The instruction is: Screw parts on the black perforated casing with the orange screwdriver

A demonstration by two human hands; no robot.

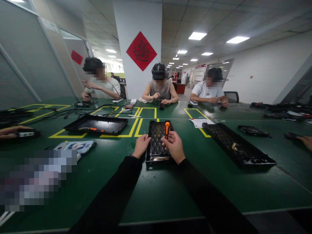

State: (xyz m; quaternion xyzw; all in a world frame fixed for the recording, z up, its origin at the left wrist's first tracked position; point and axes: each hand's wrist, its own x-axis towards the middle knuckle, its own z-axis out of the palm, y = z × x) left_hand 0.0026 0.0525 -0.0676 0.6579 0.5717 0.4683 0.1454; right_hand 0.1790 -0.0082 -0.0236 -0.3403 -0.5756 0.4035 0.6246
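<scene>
My right hand [174, 145] pinches the orange-and-black screwdriver [167, 129] upright, seemingly mid-turn. My left hand [140, 146] grips the black tray [157, 162] at nine o'clock; turning calls for steady bracing.

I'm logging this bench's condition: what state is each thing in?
Orange-handled tool: held handle up in the right hand
Central black case: open side up, left hand at its edge
Black tray on the left: open side up, orange item inside
Black case on the right: open side up, pale piece inside
Ceiling light: lit
</scene>
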